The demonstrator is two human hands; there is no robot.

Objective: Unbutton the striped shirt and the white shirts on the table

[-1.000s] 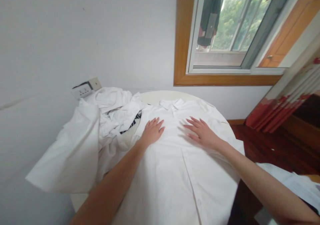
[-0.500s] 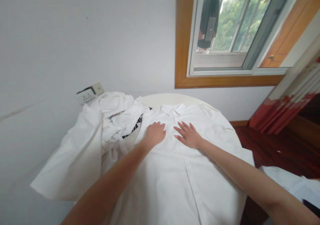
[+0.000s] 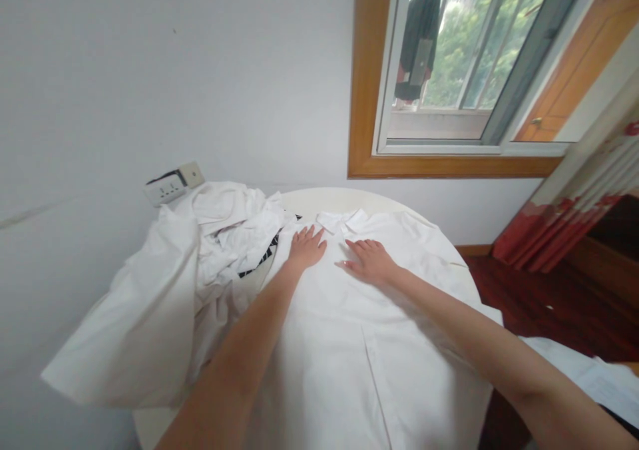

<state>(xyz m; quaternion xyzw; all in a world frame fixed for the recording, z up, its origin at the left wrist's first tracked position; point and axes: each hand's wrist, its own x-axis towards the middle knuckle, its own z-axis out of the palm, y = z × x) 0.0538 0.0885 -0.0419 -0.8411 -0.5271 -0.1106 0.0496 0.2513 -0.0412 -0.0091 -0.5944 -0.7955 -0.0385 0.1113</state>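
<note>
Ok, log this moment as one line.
left hand: flat on white shirt | right hand: flat on shirt below collar | crumpled white clothes: left of shirt

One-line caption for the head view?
Left hand and right hand lie flat on white collared shirt on round table.

Soft daylight enters through the window (image 3: 444, 64) at upper right, leaving the white shirt (image 3: 359, 343) bright and nearly featureless. Shadows are faint. Wide-angle distortion bends the edges, with slight blur there.
</note>
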